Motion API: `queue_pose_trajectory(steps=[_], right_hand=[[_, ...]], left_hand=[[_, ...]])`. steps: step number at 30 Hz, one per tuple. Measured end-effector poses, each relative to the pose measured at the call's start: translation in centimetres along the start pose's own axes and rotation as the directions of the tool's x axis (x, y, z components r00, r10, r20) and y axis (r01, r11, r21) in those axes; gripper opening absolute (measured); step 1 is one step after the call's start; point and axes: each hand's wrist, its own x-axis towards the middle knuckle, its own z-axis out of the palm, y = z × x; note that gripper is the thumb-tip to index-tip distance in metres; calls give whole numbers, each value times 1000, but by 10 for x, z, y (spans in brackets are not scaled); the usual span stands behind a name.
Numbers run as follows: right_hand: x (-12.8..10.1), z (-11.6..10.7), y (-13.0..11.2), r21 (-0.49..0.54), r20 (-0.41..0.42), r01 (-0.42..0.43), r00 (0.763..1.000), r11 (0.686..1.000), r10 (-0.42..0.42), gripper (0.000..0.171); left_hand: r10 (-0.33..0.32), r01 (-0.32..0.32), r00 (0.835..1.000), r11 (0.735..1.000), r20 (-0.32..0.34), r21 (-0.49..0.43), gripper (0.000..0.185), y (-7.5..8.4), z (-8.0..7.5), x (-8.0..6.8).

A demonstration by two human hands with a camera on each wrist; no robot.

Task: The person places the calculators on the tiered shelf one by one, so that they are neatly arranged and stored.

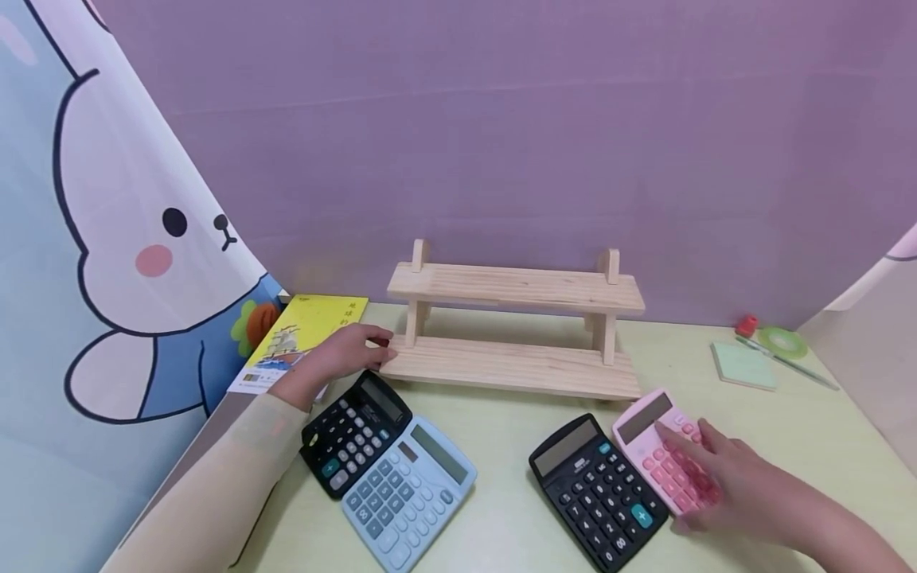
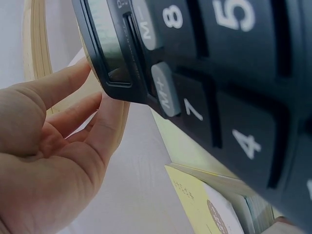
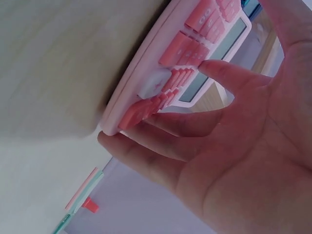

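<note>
At the far left hangs a pale blue curtain printed with a white cartoon rabbit (image 1: 122, 231), falling to the edge of the pale green counter (image 1: 501, 509). Beside it lies a yellow paperback book with a ship on its cover (image 1: 301, 338), near the back corner.

The left hand (image 1: 344, 356) reaches over that book, its fingers (image 2: 73, 114) loosely extended and touching the left end of the lower board of a two-tier unpainted pine shelf (image 1: 512, 326); the left wrist view shows the fingertips against the wood edge, curled round nothing. Just under the wrist sits a black desktop calculator with grey keys (image 1: 354, 434), tilted, and overlapping or touching its lower right edge is a light blue desktop calculator (image 1: 408, 493).

The wooden shelf stands at the middle back of the counter against a plain purple wall (image 1: 501, 119).

Right of centre, in front of the shelf, lies a second black calculator with one teal key (image 1: 598, 489). Touching its right side is a pink desktop calculator with darker pink keys (image 1: 662, 450). The right hand (image 1: 723, 485) rests over this pink calculator: the fingers lie spread across the keys and along its near edge, only slightly bent, with the thumb at the side nearest the person. The right wrist view shows the fingertips (image 3: 146, 146) under the calculator's rim and another on the keys, a light hold rather than a firm clasp.

At the far right back are a pale green sticky-note pad (image 1: 745, 364), a green pen (image 1: 788, 362), a green tape roll (image 1: 782, 342) and a small red object (image 1: 747, 325).
</note>
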Motion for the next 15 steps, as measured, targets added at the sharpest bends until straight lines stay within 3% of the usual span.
queue_pose_trajectory(steps=[9,15], right_hand=[[-5,10,-1,-20,-145,35,989,999,-37,111],[-7,8,-3,-67,-202,-8,979,998,-5,107]], left_hand=[[-2,2,1000,1000,4,-10,57,0,0,0],[-3,3,1000,1000,7,-23,58,0,2,1]])
